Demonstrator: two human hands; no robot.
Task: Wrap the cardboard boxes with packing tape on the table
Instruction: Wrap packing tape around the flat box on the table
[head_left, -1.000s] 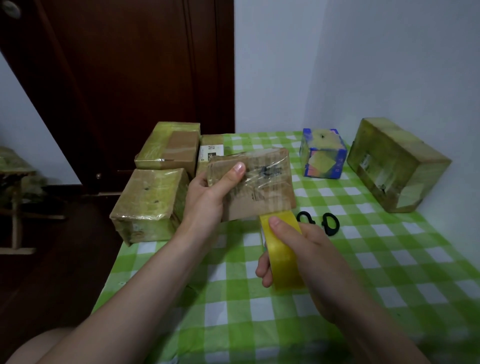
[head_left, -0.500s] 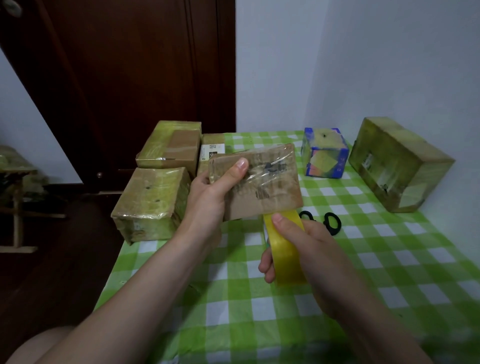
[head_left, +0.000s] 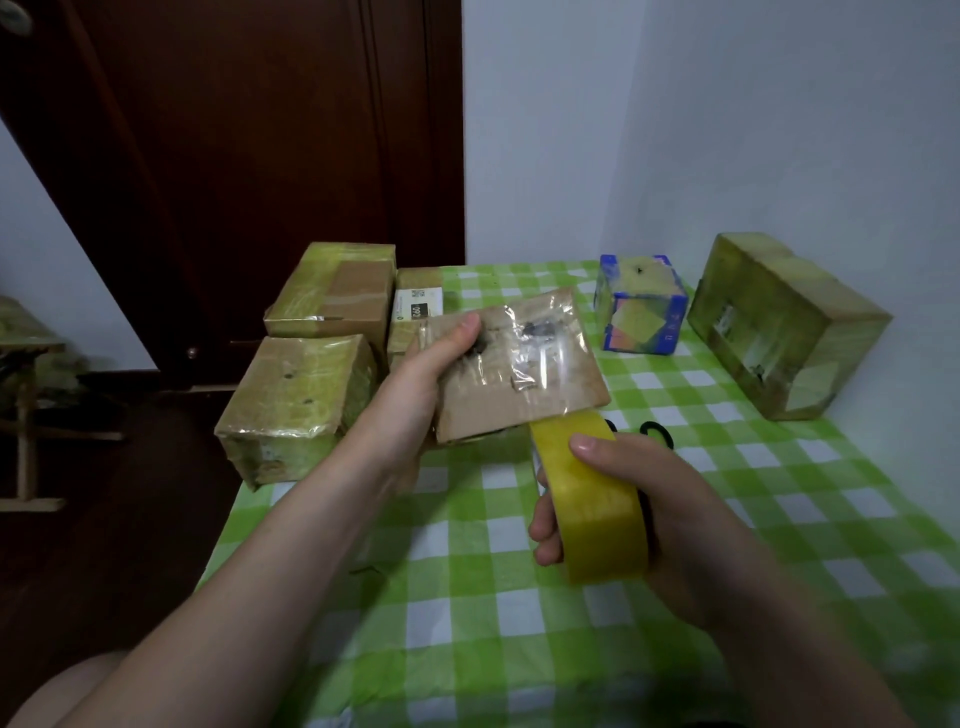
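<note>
The left hand (head_left: 415, 384) grips a small cardboard box (head_left: 519, 374) held over the green checked table (head_left: 467, 623), thumb on its top face. At the box's near right corner the right hand (head_left: 660, 519) curls round a yellow tape roll (head_left: 592, 509) (its top touches the box). Left of the box sit 3 taped boxes (head_left: 296, 405); right of it, a blue box (head_left: 639, 306) and a large taped box (head_left: 779, 322)

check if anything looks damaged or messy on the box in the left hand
Yes. The held box, gripped by the left hand, has wrinkled, bubbled clear tape and dark smudges across its top face. The right hand holds the yellow tape roll at its near edge. Otherwise the cardboard looks intact.
</note>
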